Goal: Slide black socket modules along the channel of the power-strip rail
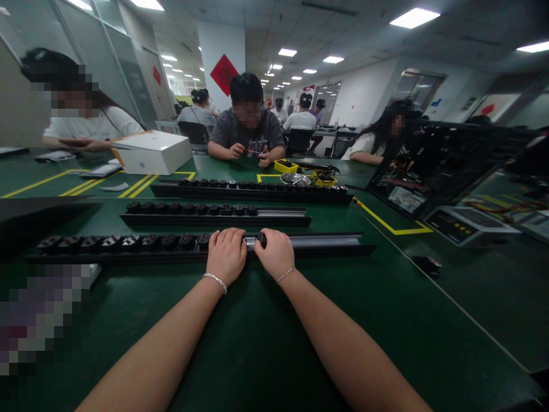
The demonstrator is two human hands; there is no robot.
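A long black metal channel [330,247] lies crosswise in front of me, with a row of small round-edged black parts [161,242] in its left stretch and bare silver track to the right. My left hand [226,254] is closed over the channel at the right end of that row, its fingers curled across the far edge. Right beside it, my right hand [275,252] pinches a small black part [262,239] at the channel. The fingers hide part of this piece, and I cannot tell whether it is seated. A short silver gap shows between the hands.
Two more black channels with similar parts, a shorter one [278,217] and a long one [253,193], lie beyond. A white box [156,153], yellow bins [286,166] and an open black computer case [429,166] stand farther off. A person [246,123] sits opposite, holding a screwdriver.
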